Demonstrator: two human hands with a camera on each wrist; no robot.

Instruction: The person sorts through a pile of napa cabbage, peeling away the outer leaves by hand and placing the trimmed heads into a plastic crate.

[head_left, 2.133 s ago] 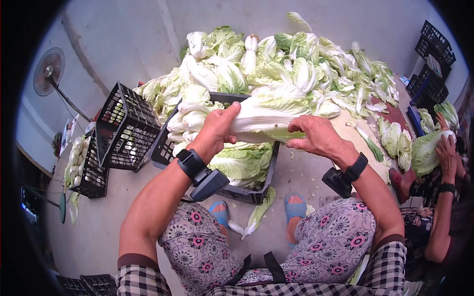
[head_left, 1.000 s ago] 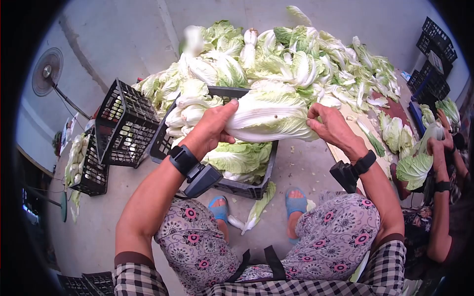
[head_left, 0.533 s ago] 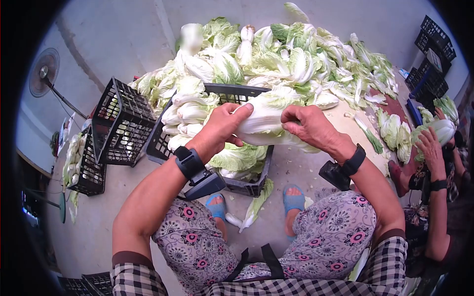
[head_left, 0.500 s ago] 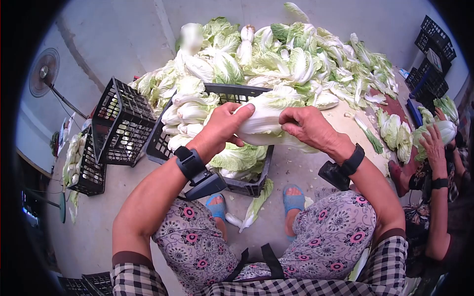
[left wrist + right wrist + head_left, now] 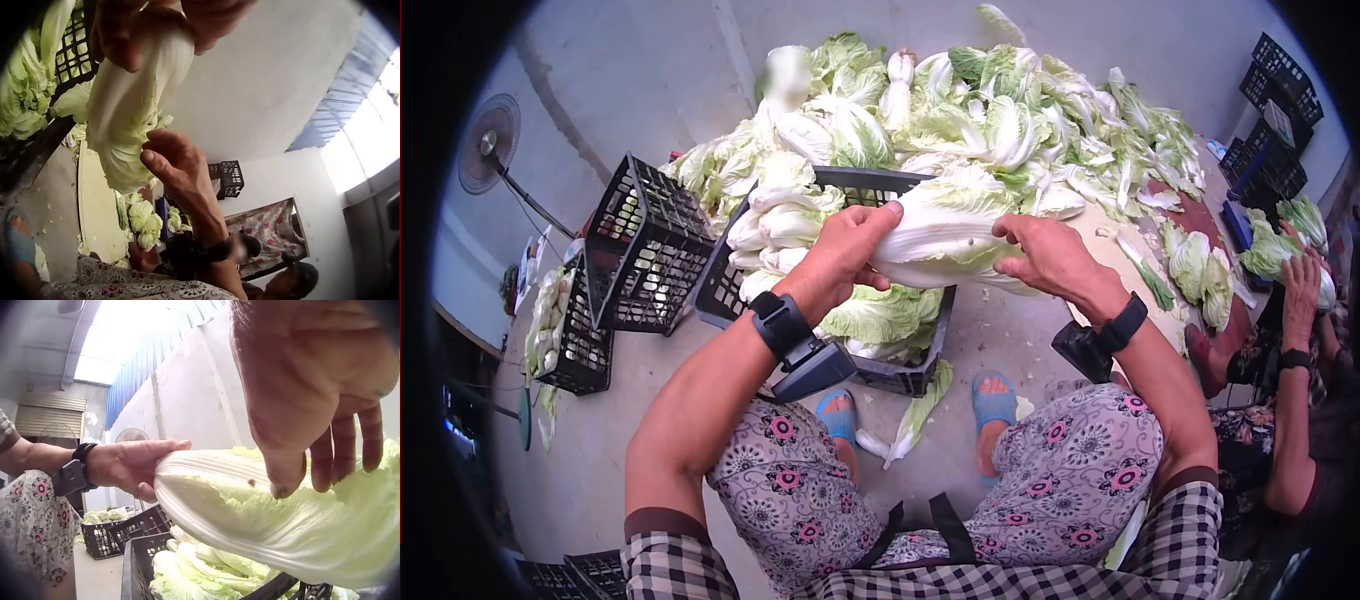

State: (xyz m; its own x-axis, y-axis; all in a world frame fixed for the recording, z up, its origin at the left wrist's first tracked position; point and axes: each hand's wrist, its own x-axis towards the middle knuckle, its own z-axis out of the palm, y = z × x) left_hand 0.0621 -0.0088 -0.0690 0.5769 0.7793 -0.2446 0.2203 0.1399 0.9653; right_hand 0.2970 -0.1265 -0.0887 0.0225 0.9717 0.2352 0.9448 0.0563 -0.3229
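Observation:
A long napa cabbage [image 5: 945,235] lies sideways above a black crate. My left hand [image 5: 840,260] grips its white base, thumb on top and fingers underneath. At the leafy end is my right hand [image 5: 1055,262], its thumb and fingers apart. The left wrist view shows the cabbage [image 5: 125,125] between the left hand [image 5: 119,37] and the right hand [image 5: 184,175]. In the right wrist view, a small brown spot [image 5: 251,482] marks a white rib; the right hand [image 5: 312,387] hangs over the outer leaves with fingers loosely extended, and the left hand [image 5: 131,465] supports the base.
The black crate [image 5: 915,378] below holds several cabbages. A large pile of cabbages and leaves [image 5: 1000,130] lies behind it. More black crates [image 5: 650,250] and a fan [image 5: 488,143] stand at left. Another person's hand [image 5: 1302,290] is at right, near cabbages.
My right thumb and fingers have parted from a closer pinch and shifted right. The cabbage has turned slightly in my left hand, showing its brown spot. The other person's hand has moved.

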